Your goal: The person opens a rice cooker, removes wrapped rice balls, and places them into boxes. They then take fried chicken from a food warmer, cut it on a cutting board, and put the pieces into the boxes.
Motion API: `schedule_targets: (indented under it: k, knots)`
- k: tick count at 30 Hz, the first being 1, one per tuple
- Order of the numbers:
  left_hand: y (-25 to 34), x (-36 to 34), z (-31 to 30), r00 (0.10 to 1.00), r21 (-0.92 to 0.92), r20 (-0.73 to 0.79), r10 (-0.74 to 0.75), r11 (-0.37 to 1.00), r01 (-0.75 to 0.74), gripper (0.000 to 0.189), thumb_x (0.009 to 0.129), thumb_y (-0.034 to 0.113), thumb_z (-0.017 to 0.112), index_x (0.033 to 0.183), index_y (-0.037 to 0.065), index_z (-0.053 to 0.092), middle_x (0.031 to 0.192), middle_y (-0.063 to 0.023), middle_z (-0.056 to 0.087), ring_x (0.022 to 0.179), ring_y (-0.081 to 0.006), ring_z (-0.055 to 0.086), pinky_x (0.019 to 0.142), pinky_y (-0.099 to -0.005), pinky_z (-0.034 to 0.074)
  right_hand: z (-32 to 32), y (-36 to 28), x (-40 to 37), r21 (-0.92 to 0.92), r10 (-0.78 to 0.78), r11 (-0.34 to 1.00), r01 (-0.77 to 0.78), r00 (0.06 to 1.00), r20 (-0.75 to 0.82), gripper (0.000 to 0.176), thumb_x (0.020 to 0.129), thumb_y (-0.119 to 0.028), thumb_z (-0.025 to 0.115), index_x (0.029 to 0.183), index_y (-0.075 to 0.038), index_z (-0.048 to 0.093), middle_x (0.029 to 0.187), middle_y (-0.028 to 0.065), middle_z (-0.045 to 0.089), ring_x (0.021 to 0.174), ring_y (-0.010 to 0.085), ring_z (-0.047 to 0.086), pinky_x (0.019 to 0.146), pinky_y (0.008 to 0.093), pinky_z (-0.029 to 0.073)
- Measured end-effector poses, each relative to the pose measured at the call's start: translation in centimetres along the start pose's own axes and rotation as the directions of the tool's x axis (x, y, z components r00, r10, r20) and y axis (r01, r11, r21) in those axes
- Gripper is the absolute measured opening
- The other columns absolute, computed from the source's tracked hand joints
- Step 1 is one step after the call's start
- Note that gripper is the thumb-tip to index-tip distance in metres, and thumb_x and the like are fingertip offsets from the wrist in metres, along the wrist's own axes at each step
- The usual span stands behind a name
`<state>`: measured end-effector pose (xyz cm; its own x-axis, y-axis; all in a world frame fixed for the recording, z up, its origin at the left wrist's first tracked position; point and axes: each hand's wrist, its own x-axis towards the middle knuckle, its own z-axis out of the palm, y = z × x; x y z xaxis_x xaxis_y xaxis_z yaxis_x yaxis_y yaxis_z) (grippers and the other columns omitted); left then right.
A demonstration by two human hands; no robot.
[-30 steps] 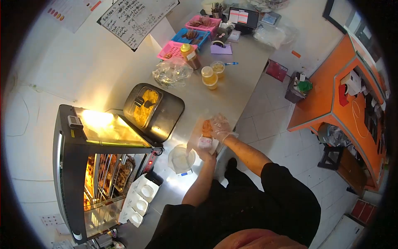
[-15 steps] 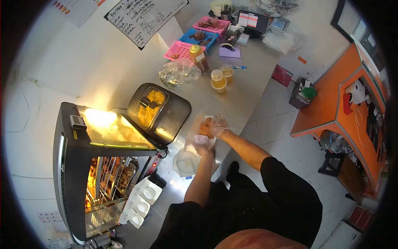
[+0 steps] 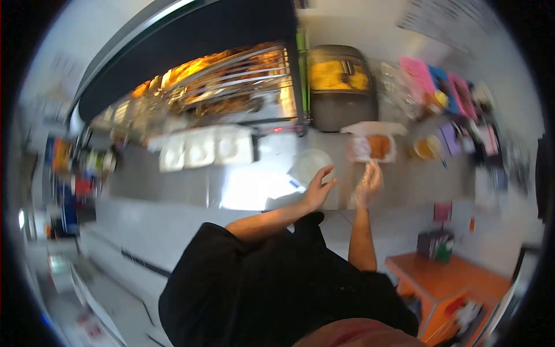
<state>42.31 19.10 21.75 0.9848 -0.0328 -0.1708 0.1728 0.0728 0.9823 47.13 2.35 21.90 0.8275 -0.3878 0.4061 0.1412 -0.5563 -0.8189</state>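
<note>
My bare left hand hovers over the counter's front edge, fingers apart and holding nothing. Beside it lies a pale round translucent item, perhaps a bowl or lid. An open white paper box sits further right, its flap raised at the back. Inside are a piece of orange-brown fried food and a whitish packet. In a clear plastic glove, my right hand is at the box's front edge, fingers pointing toward it. Blur hides whether those fingers grip anything.
A lit warming cabinet with metal racks stands at the back left, beside a dark pot of yellow food. Three round white pieces sit in a white holder. Cups of yellowish liquid and a pink basket are to the right.
My view has swung left. My left hand has let go of the packet and moved left of the box. My right hand has drawn back from the fried food to the box's front edge.
</note>
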Motion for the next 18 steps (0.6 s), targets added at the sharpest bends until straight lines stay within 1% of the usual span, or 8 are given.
schedule_targets:
  k: [3,6,9,12,14,15,16,18]
  knots:
    - [-2.3,-6.2,-11.7,0.967,0.059,-0.251,-0.052,0.996,0.068,0.044,0.092,0.014,0.063,0.133,0.007,0.049,0.129,-0.0095,0.052,0.122,-0.0210,0.048,0.090,-0.0326,0.049,1.3,-1.1,-8.1,0.247,0.249,0.916,-0.316,0.931,0.267,0.020,0.096,-0.015,0.057,0.105,0.002,0.062,0.098,0.0141,0.064,0.083,0.0197,0.062,0.077,0.0343,0.049]
    - [-7.8,-10.9,-24.9,0.727,0.231,-0.681,0.085,0.967,0.103,0.037,0.091,0.018,0.065,0.123,0.003,0.054,0.114,-0.0124,0.059,0.100,-0.0218,0.057,0.081,-0.0333,0.051,4.3,-4.1,-13.8,0.371,0.328,0.743,-0.557,0.786,0.525,0.019,0.095,-0.015,0.058,0.100,0.003,0.062,0.085,0.0102,0.063,0.074,0.0144,0.061,0.066,0.0326,0.049]
    - [-9.0,-15.1,-36.2,0.520,0.187,-0.852,0.070,0.966,0.177,0.035,0.089,0.013,0.064,0.121,0.002,0.054,0.114,-0.0132,0.059,0.100,-0.0233,0.059,0.087,-0.0355,0.048,9.3,-11.6,-13.8,0.235,-0.021,0.957,-0.168,0.772,0.636,0.015,0.093,-0.014,0.061,0.095,0.001,0.063,0.078,0.0068,0.063,0.066,0.0117,0.059,0.059,0.0309,0.048]
    - [-9.2,-16.1,-46.0,0.320,0.103,-0.945,0.070,0.991,0.085,0.033,0.090,0.013,0.063,0.119,0.001,0.055,0.114,-0.0133,0.060,0.102,-0.0222,0.059,0.088,-0.0347,0.047,15.8,-21.4,-12.4,0.366,-0.250,0.931,-0.008,0.716,0.651,0.012,0.091,-0.014,0.064,0.089,-0.003,0.064,0.074,0.0058,0.063,0.063,0.0109,0.058,0.056,0.0304,0.047]
    - [-7.8,-15.6,-52.5,0.308,0.138,-0.944,0.120,0.990,0.039,0.034,0.090,0.014,0.064,0.120,0.000,0.055,0.115,-0.0135,0.060,0.105,-0.0225,0.057,0.091,-0.0349,0.045,22.6,-26.2,-13.2,0.398,-0.219,0.916,-0.059,0.757,0.615,0.012,0.089,-0.014,0.067,0.083,-0.005,0.062,0.071,0.0077,0.062,0.058,0.0177,0.059,0.055,0.0327,0.047]
    - [-6.5,-15.0,-55.8,0.306,0.157,-0.941,0.145,0.988,0.015,0.035,0.090,0.015,0.064,0.121,0.000,0.055,0.115,-0.0136,0.060,0.107,-0.0226,0.057,0.092,-0.0349,0.044,26.2,-29.4,-13.0,0.341,-0.423,0.896,0.284,0.778,0.465,0.013,0.088,-0.015,0.068,0.082,-0.006,0.061,0.069,0.0087,0.062,0.057,0.0218,0.059,0.054,0.0340,0.047]
    - [-4.9,-14.3,-58.9,0.294,0.205,-0.935,0.196,0.979,0.002,0.036,0.090,0.015,0.064,0.121,-0.001,0.055,0.116,-0.0138,0.059,0.109,-0.0231,0.055,0.094,-0.0350,0.043,29.2,-32.9,-12.6,0.212,-0.622,0.781,0.587,0.707,0.335,0.015,0.087,-0.016,0.068,0.080,-0.007,0.059,0.068,0.0097,0.061,0.057,0.0258,0.059,0.053,0.0354,0.046]
    - [-1.1,-13.2,-64.0,0.284,0.323,-0.906,0.313,0.946,-0.014,0.038,0.090,0.015,0.064,0.123,-0.001,0.054,0.118,-0.0141,0.059,0.112,-0.0242,0.053,0.098,-0.0350,0.041,34.2,-39.6,-13.0,0.245,-0.552,0.833,0.496,0.773,0.313,0.018,0.086,-0.016,0.069,0.077,-0.006,0.057,0.064,0.0116,0.059,0.055,0.0287,0.057,0.054,0.0353,0.046]
